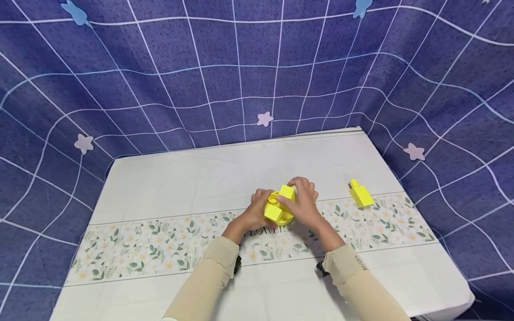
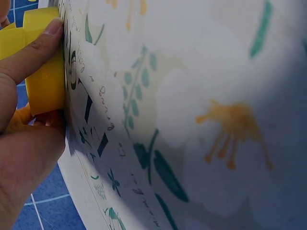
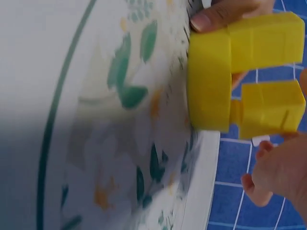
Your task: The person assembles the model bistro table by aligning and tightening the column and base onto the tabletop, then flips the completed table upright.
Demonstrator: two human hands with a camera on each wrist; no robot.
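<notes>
My left hand grips the side of a yellow round base that rests on the table; in the left wrist view its thumb lies along the base wall. One yellow block stands upright on the base, flush against it. My right hand pinches a second yellow block over the base. A short peg shows between that block and the base; how deep it sits is hidden. An open round socket shows on the base in the head view.
Farther right on the table lies a loose yellow block with a peg at one end. A white cloth with a flowered band covers the table. Blue gridded curtains hang behind and at both sides.
</notes>
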